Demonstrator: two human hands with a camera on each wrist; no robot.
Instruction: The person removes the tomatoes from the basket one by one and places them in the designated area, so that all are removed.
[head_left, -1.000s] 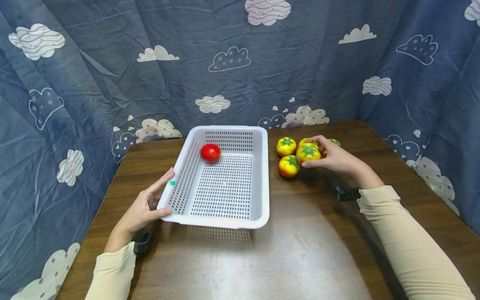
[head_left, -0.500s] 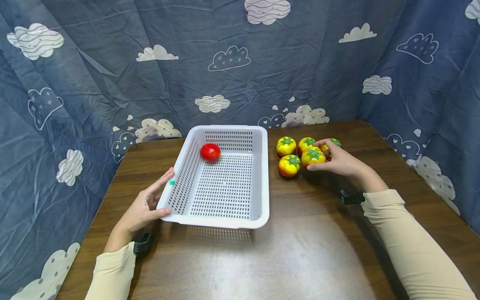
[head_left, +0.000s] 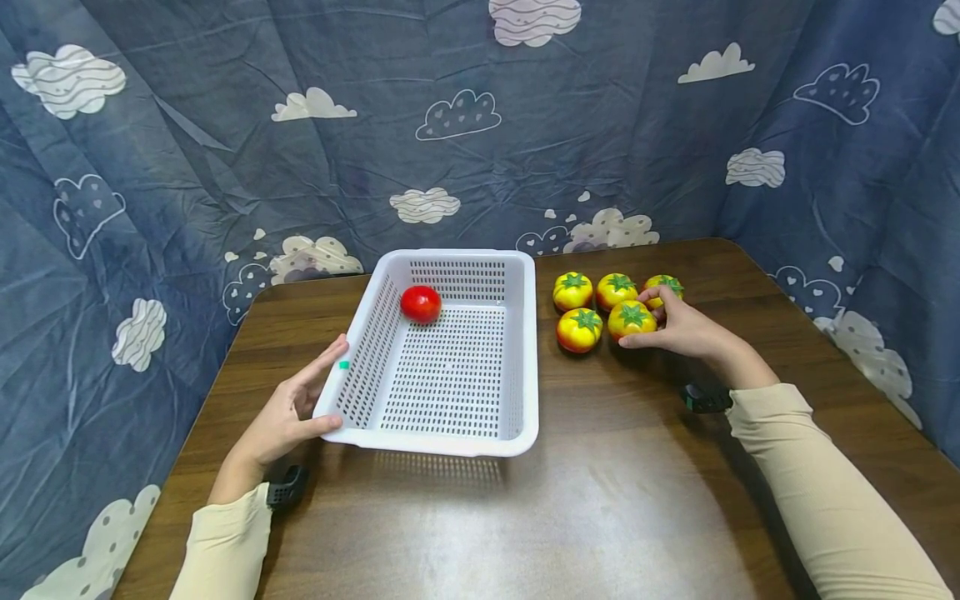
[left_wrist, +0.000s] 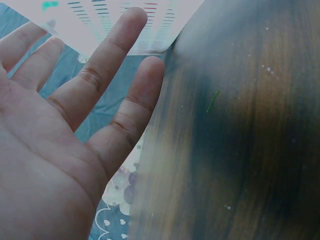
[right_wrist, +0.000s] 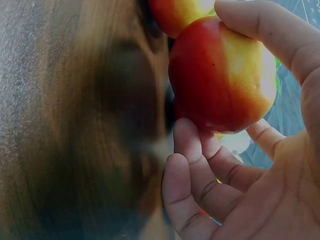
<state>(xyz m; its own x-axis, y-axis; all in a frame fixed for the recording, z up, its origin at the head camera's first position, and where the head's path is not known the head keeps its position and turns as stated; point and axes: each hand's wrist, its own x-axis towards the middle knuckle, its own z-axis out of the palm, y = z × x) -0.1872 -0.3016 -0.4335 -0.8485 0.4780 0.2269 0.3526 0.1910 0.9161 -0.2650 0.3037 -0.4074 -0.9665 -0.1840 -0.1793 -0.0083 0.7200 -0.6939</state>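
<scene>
In the head view my right hand (head_left: 686, 332) holds a yellow-and-red tomato (head_left: 632, 321) with a green star-shaped top, thumb at its near side and fingers behind it. In the right wrist view the tomato's red and yellow side (right_wrist: 220, 80) shows between thumb and fingers. Around it sit several similar tomatoes, among them one in front left (head_left: 579, 331) and one behind (head_left: 616, 290). My left hand (head_left: 283, 421) touches the left side and near corner of a white perforated basket (head_left: 525, 375), its fingers extended in the left wrist view. A red tomato (head_left: 421, 304) lies in the basket's far left corner.
Everything stands on a brown wooden table (head_left: 585, 517). A blue curtain (head_left: 450, 183) with white clouds hangs behind the table and along its sides. A small green sticker (head_left: 344, 365) marks the basket's left rim.
My right hand has moved right and slightly nearer with the tomato, lowering it beside the front-left one. More of the tomatoes behind now shows. The left hand and basket stay in place.
</scene>
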